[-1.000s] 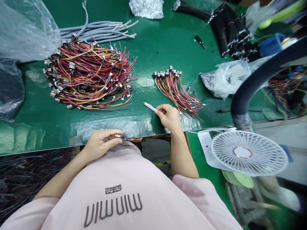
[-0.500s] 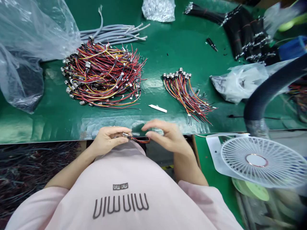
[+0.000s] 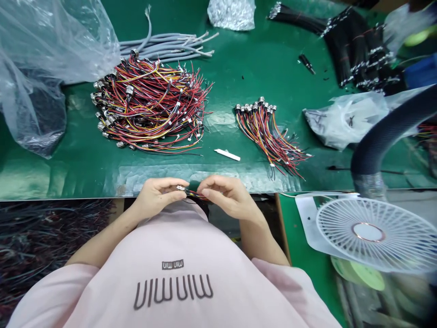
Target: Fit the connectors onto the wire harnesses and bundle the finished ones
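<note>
Right at the near edge of the green table, the left hand pinches the metal end of a short wire lead between thumb and fingers, and the right hand closes its fingertips on the lead's wires just beside it. Behind the hands lie a white stick, a big wire pile and a small bundle; a white fan sits to the right.

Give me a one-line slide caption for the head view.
Left hand and right hand pinch one wire harness at the green bench edge.
</note>
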{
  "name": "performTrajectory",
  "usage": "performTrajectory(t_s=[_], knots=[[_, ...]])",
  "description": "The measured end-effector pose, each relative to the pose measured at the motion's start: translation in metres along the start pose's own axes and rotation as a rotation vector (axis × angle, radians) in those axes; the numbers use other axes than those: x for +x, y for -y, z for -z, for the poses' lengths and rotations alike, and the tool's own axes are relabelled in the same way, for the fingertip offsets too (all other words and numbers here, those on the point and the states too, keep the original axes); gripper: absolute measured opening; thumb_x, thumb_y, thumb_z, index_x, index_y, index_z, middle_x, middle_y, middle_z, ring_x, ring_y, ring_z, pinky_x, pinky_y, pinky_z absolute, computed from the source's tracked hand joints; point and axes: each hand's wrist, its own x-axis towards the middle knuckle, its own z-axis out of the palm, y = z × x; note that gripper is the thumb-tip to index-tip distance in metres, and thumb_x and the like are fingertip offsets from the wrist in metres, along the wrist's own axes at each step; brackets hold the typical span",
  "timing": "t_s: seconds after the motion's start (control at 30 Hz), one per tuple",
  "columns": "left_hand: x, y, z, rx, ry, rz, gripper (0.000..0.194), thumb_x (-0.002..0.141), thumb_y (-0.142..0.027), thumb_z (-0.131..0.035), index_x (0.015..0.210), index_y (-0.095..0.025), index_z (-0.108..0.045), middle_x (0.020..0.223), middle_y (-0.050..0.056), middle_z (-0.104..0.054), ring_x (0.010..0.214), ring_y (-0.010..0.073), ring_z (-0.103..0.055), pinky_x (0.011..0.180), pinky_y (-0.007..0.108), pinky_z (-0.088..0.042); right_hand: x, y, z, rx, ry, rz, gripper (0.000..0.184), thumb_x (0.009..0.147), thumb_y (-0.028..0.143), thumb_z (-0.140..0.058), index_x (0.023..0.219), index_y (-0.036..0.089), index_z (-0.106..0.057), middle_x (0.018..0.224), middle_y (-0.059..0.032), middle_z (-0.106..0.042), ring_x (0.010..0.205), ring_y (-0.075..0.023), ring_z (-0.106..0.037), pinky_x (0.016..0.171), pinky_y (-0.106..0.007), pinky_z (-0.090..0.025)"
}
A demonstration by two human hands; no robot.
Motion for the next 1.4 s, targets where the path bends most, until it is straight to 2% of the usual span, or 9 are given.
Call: performTrajectory(t_s=[0.13, 0.23, 0.37, 0.63, 0.87, 1.03, 1.17, 1.27, 1.4], knots=[[0.002, 0.0, -0.001, -0.051, -0.045, 0.025, 0.026, 0.07, -0.028, -0.077, 0.093, -0.014, -0.077, 0.062, 0.002, -0.07, 0.054, 0.0117, -0.062, 0.053, 0.02, -0.05, -0.005, -0.003, 0.0, -0.355, -0.06, 0.297, 0.007, 0.085, 0.024, -0.064, 0.089, 0.018, -0.062, 0.091, -0.0074, -0.067, 0.09, -0.018, -0.062, 0.08, -0.032, -0.05], [0.003, -0.001, 0.0, -0.061, -0.022, 0.031, 0.027, 0.07, -0.028, -0.077, 0.093, -0.013, -0.077, 0.061, 0.002, -0.069, 0.054, 0.0124, -0.063, 0.053, 0.021, -0.05, -0.005, -0.007, -0.007, -0.488, -0.113, 0.336, 0.003, 0.085, 0.018, -0.061, 0.087, 0.018, -0.059, 0.086, -0.0072, -0.065, 0.085, -0.0183, -0.061, 0.075, -0.032, -0.049], [0.002, 0.0, 0.001, -0.095, 0.038, 0.032, 0.029, 0.072, -0.03, -0.077, 0.095, -0.013, -0.076, 0.07, 0.005, -0.074, 0.06, 0.0136, -0.066, 0.058, 0.022, -0.053, -0.004, -0.008, -0.012, -0.339, -0.109, 0.242, 0.009, 0.084, 0.01, -0.054, 0.081, 0.019, -0.056, 0.081, -0.0038, -0.065, 0.077, -0.014, -0.061, 0.072, -0.027, -0.049], [0.002, 0.002, 0.005, 0.049, 0.103, -0.132, 0.03, 0.076, -0.036, -0.075, 0.097, -0.014, -0.078, 0.072, 0.006, -0.07, 0.059, 0.0121, -0.059, 0.053, 0.021, -0.047, 0.001, -0.01, -0.006, 0.215, 0.166, -0.152, 0.01, 0.088, 0.024, -0.058, 0.085, 0.015, -0.062, 0.064, 0.003, -0.058, 0.055, -0.0073, -0.05, 0.053, -0.02, -0.041], [0.004, -0.005, 0.005, 0.19, 0.169, -0.175, 0.027, 0.079, -0.037, -0.071, 0.095, -0.015, -0.078, 0.063, 0.002, -0.066, 0.054, 0.0106, -0.055, 0.052, 0.02, -0.044, 0.007, 0.001, -0.001, -0.11, 0.088, 0.046, 0.014, 0.085, 0.017, -0.055, 0.072, 0.017, -0.061, 0.074, -0.0013, -0.061, 0.073, -0.0117, -0.056, 0.07, -0.025, -0.046], [0.004, -0.005, 0.003, 0.302, 0.017, -0.28, 0.021, 0.082, -0.03, -0.07, 0.097, -0.017, -0.077, 0.075, 0.004, -0.073, 0.061, 0.0113, -0.061, 0.061, 0.021, -0.048, -0.001, 0.01, -0.003, -0.069, 0.01, -0.113, 0.019, 0.091, 0.024, -0.051, 0.076, 0.017, -0.059, 0.054, 0.0057, -0.045, 0.048, -0.0063, -0.037, 0.046, -0.02, -0.031], [0.005, -0.005, 0.002, 0.299, -0.101, -0.35, 0.02, 0.081, -0.03, -0.071, 0.097, -0.019, -0.077, 0.08, 0.004, -0.075, 0.063, 0.0116, -0.063, 0.063, 0.021, -0.049, -0.006, 0.007, -0.005, -0.012, -0.002, -0.212, 0.02, 0.094, 0.023, -0.045, 0.082, 0.018, -0.059, 0.049, 0.0072, -0.045, 0.042, -0.0059, -0.038, 0.043, -0.019, -0.03], [0.005, -0.004, 0.001, 0.288, -0.103, -0.359, 0.021, 0.08, -0.031, -0.072, 0.096, -0.019, -0.077, 0.077, 0.004, -0.074, 0.062, 0.0114, -0.062, 0.059, 0.021, -0.048, -0.007, 0.002, -0.009, -0.125, -0.056, -0.195, 0.004, 0.087, 0.02, -0.055, 0.084, 0.02, -0.057, 0.05, 0.0087, -0.045, 0.043, -0.0059, -0.039, 0.045, -0.019, -0.031], [0.005, -0.002, 0.0, 0.29, -0.089, -0.357, 0.022, 0.08, -0.032, -0.072, 0.096, -0.018, -0.078, 0.073, 0.004, -0.074, 0.059, 0.0111, -0.061, 0.055, 0.02, -0.046, -0.007, 0.0, -0.015, -0.3, -0.1, -0.068, 0.003, 0.084, 0.019, -0.06, 0.082, 0.02, -0.057, 0.059, 0.0064, -0.05, 0.05, -0.0066, -0.044, 0.05, -0.02, -0.036]])
